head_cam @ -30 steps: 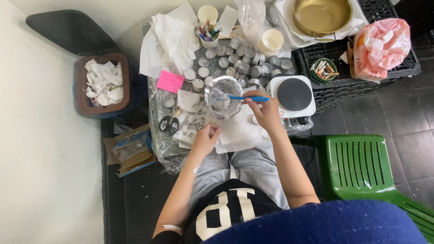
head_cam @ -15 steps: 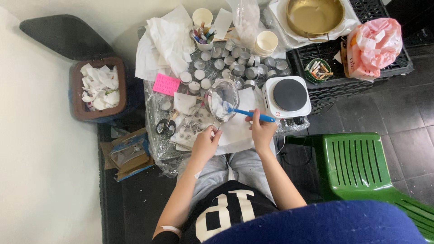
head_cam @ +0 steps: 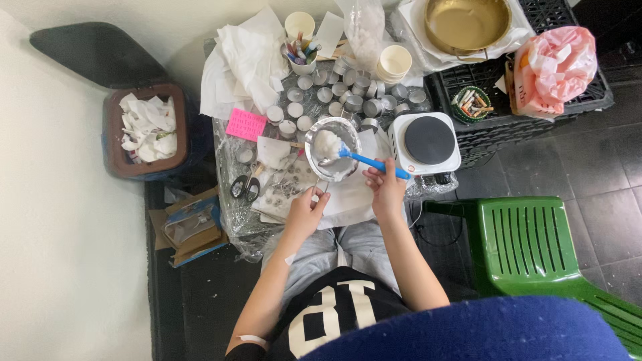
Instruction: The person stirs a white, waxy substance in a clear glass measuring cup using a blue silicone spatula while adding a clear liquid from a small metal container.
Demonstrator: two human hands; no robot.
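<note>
While the blue-handled spatula (head_cam: 364, 160) is gripped by the right hand (head_cam: 386, 190), with the fingers curled tight around the near end of its handle, its pale blade is seen lying inside the metal bowl (head_cam: 332, 149), on the white wax-like mass that fills it. The bowl is taken as the landmark: it sits near the middle of a cluttered low table wrapped in clear plastic. Just below and left of the bowl, the left hand (head_cam: 305, 212) is laid on white paper sheets (head_cam: 348, 197), its fingers loosely bent and drawn together; whether anything small is pinched between them cannot be told. Immediately right of the bowl, a white single hot plate (head_cam: 426, 142) with a dark round top is found, almost touching the spatula handle. Above the bowl, many small round metal cups (head_cam: 348, 97) are clustered, and further up a cup of coloured pens (head_cam: 300, 52) and a stack of paper cups (head_cam: 394, 63) are seen. A pink note (head_cam: 246, 124) lies to the upper left of the bowl, and black-handled scissors (head_cam: 245, 187) to the lower left. Well to the left, a bin of crumpled white paper (head_cam: 146, 130) is placed on the floor. Far to the upper right, a brass-coloured pan (head_cam: 467, 23) and a pink bag (head_cam: 555, 67) rest on a black crate (head_cam: 588, 100), and a green plastic chair (head_cam: 535, 247) stands to the lower right.
</note>
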